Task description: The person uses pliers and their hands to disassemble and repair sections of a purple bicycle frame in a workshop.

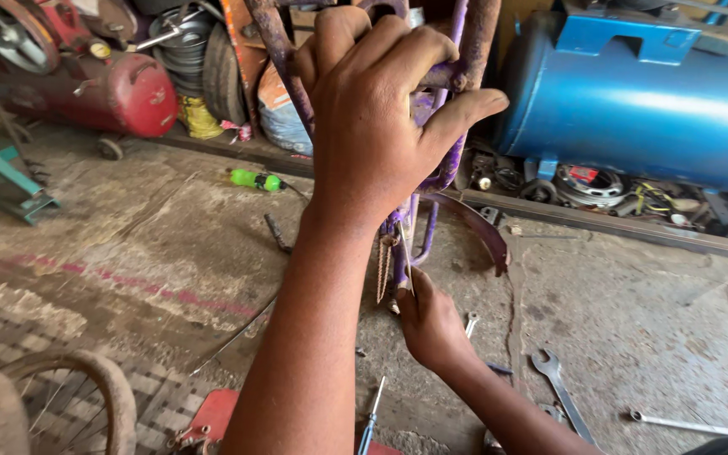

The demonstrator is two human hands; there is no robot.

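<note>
Your left hand (372, 118) is clenched around the upper tubes of the purple bicycle frame (444, 160), fingers curled over the top and thumb stretched out to the right along a tube; your right hand (431, 324) sits lower, pinching the bottom end of the same frame where a short length of chain (383, 270) hangs beside it. The frame stands nearly upright in front of you, its long axis running from your upper hand down toward the lower one, so both hands are on it, the left high and farther out, the right low and closer to your body. Behind it, the big blue tank (642, 93) fills the right background and a red tank (120, 88) lies at the left. A curved dark mudguard (482, 227) sweeps out from the frame to the right. On the concrete floor (145, 244), an old tyre (86, 379) shows at the lower left, a green bottle (256, 179) lies beyond, an open-ended spanner (559, 392) and a second spanner (684, 424) rest to the right, and a small screwdriver (372, 417) lies just beside your left forearm
</note>
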